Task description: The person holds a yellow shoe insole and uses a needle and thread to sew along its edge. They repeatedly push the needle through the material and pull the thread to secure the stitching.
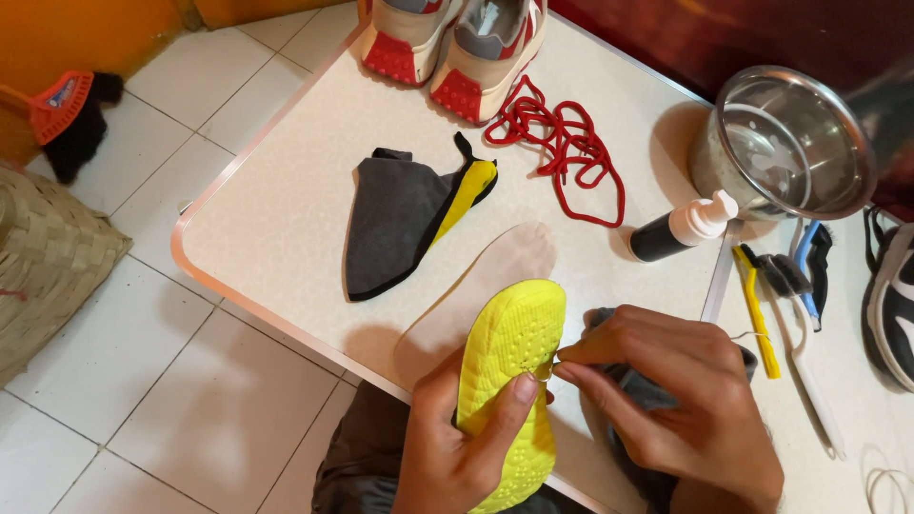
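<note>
Both hands near us: left hand (457,443) grips the yellow insole (509,381), long axis running near-to-far; right hand (681,400) pinches at its right edge.

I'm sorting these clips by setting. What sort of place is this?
Probably a home or small shoe-cleaning corner: a table on a tiled floor holds sneakers with their red laces pulled out, brushes and a metal bowl.
</note>
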